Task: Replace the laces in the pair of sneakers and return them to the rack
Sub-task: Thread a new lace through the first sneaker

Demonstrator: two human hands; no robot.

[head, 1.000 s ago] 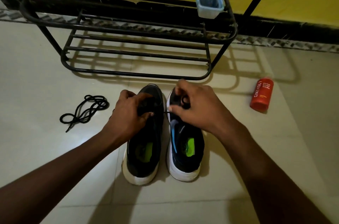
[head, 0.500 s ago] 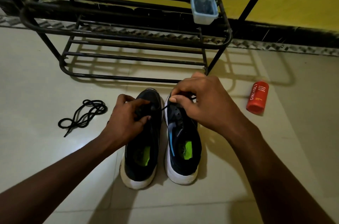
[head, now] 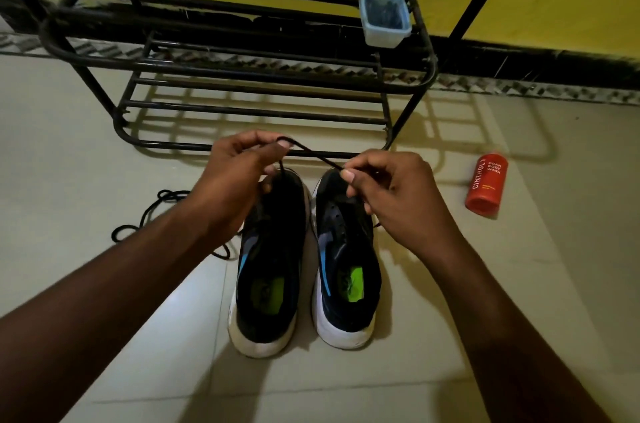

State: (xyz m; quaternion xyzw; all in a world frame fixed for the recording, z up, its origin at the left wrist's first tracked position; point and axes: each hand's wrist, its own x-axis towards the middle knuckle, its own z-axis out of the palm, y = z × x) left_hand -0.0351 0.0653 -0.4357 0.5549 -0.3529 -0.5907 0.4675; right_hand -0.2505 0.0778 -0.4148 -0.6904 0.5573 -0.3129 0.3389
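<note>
Two black sneakers with white soles stand side by side on the floor, toes toward the rack: the left sneaker (head: 270, 270) and the right sneaker (head: 346, 270). A black lace (head: 313, 154) is stretched in the air between my hands above the toes. My left hand (head: 239, 180) pinches one part of it, my right hand (head: 388, 194) pinches the other. One end drops from my left hand toward the left sneaker. A second black lace (head: 152, 218) lies loose on the floor to the left, partly hidden by my left forearm.
The black metal shoe rack (head: 242, 76) stands just beyond the sneakers against a yellow wall. A small clear plastic tub (head: 384, 19) sits on its right end. An orange body wash bottle (head: 486, 183) lies on the tiled floor to the right.
Both hands have lifted from the sneakers' tongues, drawing a black lace up and taut between them. The camera has tilted so the rack sits lower in view.
</note>
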